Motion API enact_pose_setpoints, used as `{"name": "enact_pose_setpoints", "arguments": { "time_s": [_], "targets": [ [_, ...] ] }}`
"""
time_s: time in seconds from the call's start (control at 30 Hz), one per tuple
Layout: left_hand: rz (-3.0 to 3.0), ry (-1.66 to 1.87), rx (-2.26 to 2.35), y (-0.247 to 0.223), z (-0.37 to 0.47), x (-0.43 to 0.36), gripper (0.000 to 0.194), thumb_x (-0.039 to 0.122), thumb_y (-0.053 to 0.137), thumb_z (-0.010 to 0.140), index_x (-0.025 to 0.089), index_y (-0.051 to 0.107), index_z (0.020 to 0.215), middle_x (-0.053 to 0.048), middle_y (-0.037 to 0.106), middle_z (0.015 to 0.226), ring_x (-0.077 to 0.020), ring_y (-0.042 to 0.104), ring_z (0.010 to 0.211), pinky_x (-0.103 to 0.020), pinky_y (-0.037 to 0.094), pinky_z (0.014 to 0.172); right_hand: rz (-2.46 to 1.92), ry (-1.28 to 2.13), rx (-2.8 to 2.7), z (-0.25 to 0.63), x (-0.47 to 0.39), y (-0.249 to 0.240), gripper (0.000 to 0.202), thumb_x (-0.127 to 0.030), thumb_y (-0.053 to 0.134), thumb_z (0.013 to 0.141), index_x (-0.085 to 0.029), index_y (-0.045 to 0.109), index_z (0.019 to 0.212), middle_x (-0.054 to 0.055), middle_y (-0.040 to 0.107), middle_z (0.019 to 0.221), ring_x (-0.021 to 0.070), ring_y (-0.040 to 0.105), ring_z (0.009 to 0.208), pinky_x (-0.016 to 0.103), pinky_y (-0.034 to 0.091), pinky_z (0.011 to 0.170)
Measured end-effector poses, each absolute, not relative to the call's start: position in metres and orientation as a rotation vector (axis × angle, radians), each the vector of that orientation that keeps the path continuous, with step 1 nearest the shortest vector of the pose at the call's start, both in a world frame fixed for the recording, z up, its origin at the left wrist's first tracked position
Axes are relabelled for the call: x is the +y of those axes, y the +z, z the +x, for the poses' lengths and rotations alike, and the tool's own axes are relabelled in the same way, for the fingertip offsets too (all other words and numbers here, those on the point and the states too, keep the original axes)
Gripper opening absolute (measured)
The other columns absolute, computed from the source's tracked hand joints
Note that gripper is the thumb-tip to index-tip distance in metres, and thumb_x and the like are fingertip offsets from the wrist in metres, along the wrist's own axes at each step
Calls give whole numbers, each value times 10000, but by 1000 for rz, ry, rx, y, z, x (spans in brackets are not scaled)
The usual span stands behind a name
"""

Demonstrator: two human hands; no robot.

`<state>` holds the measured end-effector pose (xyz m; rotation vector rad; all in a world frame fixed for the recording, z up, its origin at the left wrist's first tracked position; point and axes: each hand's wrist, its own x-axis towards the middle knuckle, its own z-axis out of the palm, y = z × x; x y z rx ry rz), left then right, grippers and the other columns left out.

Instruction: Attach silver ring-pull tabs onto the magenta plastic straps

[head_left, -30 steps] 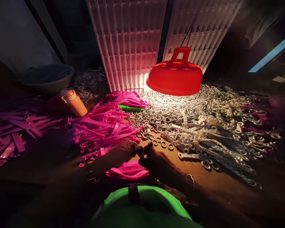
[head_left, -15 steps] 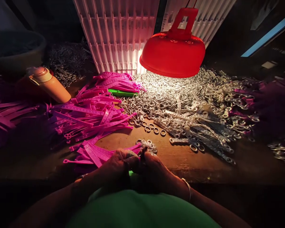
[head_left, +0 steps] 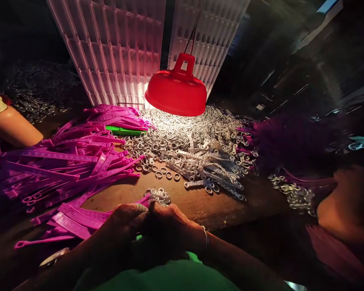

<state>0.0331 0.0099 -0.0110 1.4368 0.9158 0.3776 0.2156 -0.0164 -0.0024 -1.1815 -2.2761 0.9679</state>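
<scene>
My left hand (head_left: 128,218) and my right hand (head_left: 172,223) meet low in front of my body, fingers closed and thumbs pressed close together. Whatever they pinch is dark and hidden by the fingers. A grey cover wraps the tip of my left thumb. Just beyond the fingertips lies a small cluster of metal rings (head_left: 160,195). Magenta straps (head_left: 75,220) with small end loops spread to the left, some reaching under my left hand. A larger pile of magenta straps (head_left: 69,161) lies behind them.
A red lamp (head_left: 176,92) hangs over a big heap of metal rings (head_left: 182,129). Clear ring-ended strips (head_left: 216,167) lie on its near side. A green piece (head_left: 125,130) sits among the straps, an orange bottle (head_left: 15,125) at left. Another person's arm (head_left: 339,210) is at right.
The view has swung right, so the lamp, heap and straps appear farther left. Another person's arm has come into view at the right. My hands stay together in the same pinch.
</scene>
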Motion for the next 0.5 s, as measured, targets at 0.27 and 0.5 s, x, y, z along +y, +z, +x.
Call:
{"name": "enact_pose_setpoints", "arguments": {
  "time_s": [0.27,0.5],
  "targets": [
    [1851,410,971,-18,33,13,367,372,430,879,156,567,614,-24,536,652,-149,490,672,-255,359,636,-1654,83,-2058,292,15,-48,268,-345,451,882,-148,574,1015,120,631,864,234,562,815,331,428,721],
    [1633,825,1480,-43,-3,80,286,380,502,831,147,638,927,-76,668,880,-192,604,763,-286,463,673,-1779,-220,-2059,358,43,-97,320,-225,477,691,-212,632,970,125,593,714,275,521,703,434,405,686]
  ]
}}
